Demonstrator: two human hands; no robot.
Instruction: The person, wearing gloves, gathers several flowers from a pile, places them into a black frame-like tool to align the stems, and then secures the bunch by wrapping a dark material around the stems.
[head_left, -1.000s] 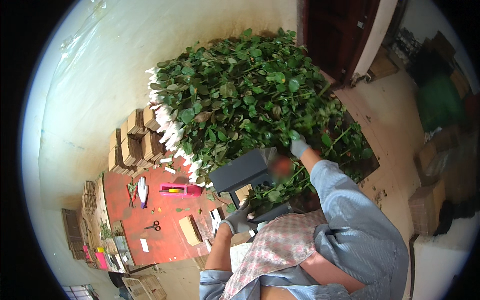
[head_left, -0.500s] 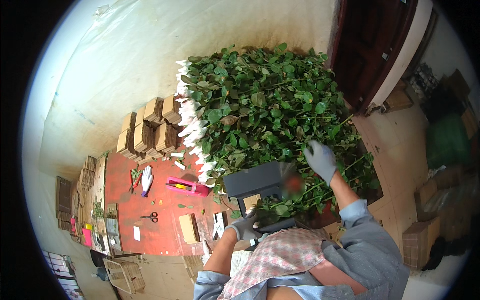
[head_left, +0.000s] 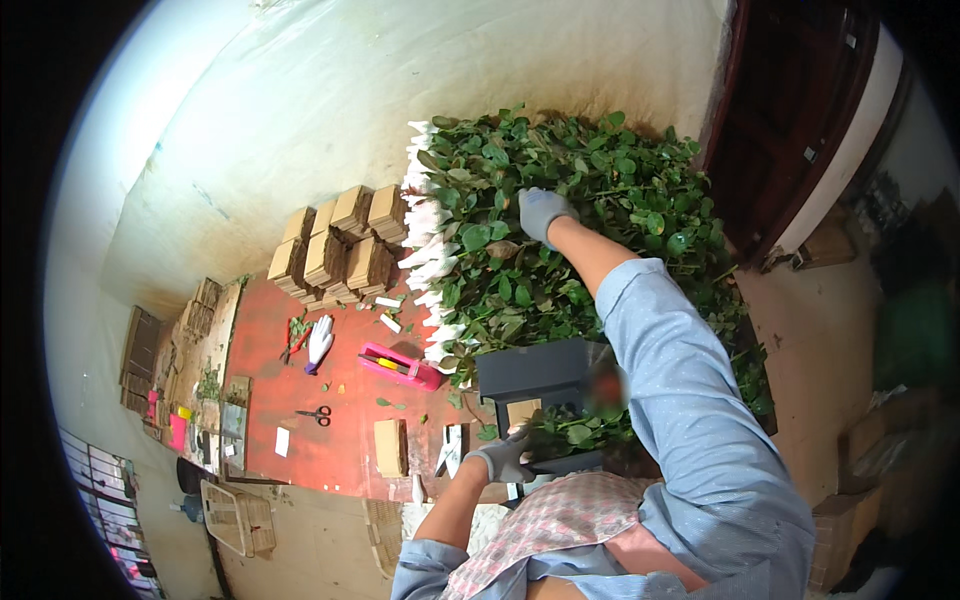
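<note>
A large heap of leafy green stems (head_left: 590, 240) lies across the table, with white sleeves (head_left: 432, 240) over its left ends. My right hand (head_left: 546, 213), in a grey glove, reaches over the far part of the heap. Its fingers curl down into the leaves, where their tips are hidden. My left hand (head_left: 505, 458), also gloved, is beside the left end of a dark box-like stand (head_left: 535, 370), its thumb and fingers apart. A cardboard piece (head_left: 522, 411) and more leafy stems (head_left: 578, 432) lie inside the stand, near my left fingers.
Stacked cardboard pieces (head_left: 325, 258) stand by the wall. On the red tabletop (head_left: 270, 360) are a pink tape dispenser (head_left: 402, 366), black scissors (head_left: 318, 414), red-handled pruners (head_left: 294, 342), a white glove (head_left: 319, 343) and another cardboard stack (head_left: 391, 447). A plastic basket (head_left: 238, 517) stands lower left.
My right hand has gone from the heap's near right side to its far left part, the arm now stretched across it. My left hand stays by the stand. The whole view has shifted slightly.
</note>
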